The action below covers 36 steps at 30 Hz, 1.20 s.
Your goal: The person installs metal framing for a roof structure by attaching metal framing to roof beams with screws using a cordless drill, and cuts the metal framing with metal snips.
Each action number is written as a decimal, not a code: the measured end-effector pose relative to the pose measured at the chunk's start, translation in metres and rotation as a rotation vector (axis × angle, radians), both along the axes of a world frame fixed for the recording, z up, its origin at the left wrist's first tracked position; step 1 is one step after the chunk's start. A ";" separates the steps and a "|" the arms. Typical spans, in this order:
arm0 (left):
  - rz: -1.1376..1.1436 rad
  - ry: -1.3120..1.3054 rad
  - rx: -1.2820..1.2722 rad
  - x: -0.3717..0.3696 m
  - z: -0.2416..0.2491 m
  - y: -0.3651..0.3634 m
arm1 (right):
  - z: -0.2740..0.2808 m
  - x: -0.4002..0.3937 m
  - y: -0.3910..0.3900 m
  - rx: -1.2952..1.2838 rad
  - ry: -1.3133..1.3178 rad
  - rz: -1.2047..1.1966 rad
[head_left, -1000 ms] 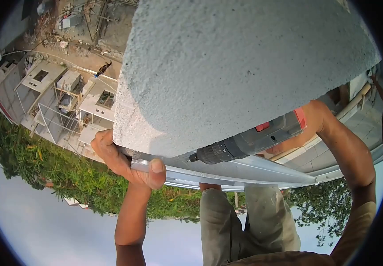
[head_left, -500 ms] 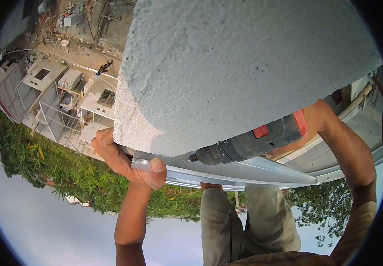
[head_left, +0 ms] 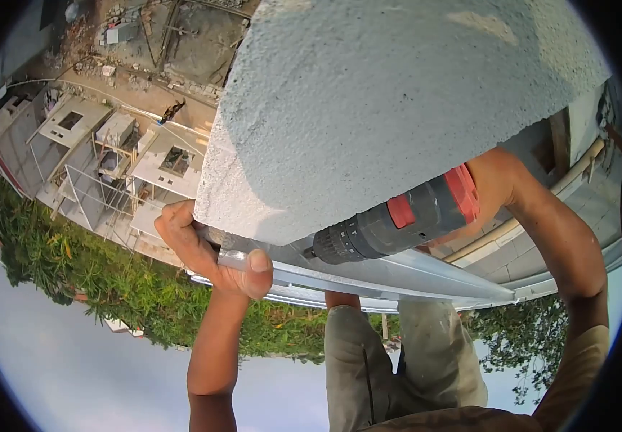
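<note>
My left hand (head_left: 210, 253) grips the end of a long grey metal channel (head_left: 397, 277) and presses it against the edge of a rough grey concrete slab (head_left: 397, 108). My right hand (head_left: 494, 183) holds a grey and red cordless drill (head_left: 397, 219). The drill's chuck points left, its tip against the channel just under the slab's edge. The slab hides part of my right hand.
The picture is upside down. Far below lie unfinished buildings (head_left: 102, 151), bare ground with debris (head_left: 174, 36) and green bushes (head_left: 109, 281). My legs in khaki trousers (head_left: 404, 360) hang near the bottom. A tiled ledge (head_left: 584, 209) runs at the right.
The view has shifted: the slab's edge now sits further right. The drill has tilted up and drawn closer to the camera. My left hand still holds the channel.
</note>
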<state>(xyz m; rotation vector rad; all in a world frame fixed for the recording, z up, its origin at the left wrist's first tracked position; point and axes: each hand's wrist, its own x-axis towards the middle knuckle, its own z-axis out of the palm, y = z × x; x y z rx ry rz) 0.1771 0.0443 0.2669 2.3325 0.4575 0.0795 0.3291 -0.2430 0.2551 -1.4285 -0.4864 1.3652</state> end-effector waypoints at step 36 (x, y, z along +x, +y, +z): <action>0.836 -0.356 -1.712 -0.121 0.090 -0.031 | 0.142 -0.170 0.047 -0.033 0.392 -0.586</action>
